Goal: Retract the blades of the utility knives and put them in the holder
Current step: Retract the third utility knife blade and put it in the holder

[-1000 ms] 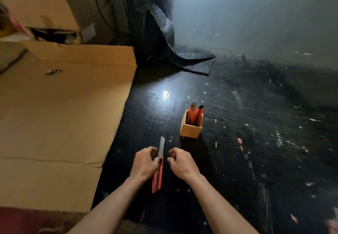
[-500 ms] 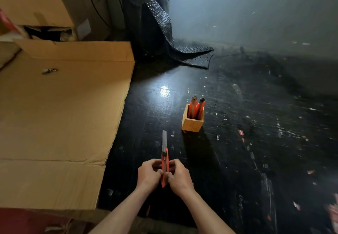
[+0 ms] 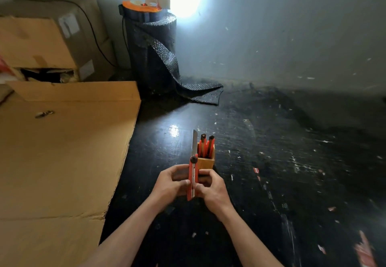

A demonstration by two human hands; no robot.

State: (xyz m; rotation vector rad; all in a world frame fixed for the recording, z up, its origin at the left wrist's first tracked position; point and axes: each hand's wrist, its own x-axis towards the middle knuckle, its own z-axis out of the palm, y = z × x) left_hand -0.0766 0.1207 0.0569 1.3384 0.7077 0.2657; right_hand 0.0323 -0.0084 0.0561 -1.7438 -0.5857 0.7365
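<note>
A red utility knife stands upright between both hands, its steel blade extended and pointing up. My left hand grips the handle from the left and my right hand from the right, thumbs on the front near the slider. Just behind the knife, a small wooden holder sits on the black floor, with two red knives standing in it, blades retracted.
Flattened cardboard covers the floor to the left, with a small metal piece on it. Cardboard boxes stack at the back left. A dark bubble-wrap roll stands by the wall. Paper scraps dot the black floor.
The right hand has joined the left on the knife. The knife has been raised upright in front of the holder, and the view has tilted upward.
</note>
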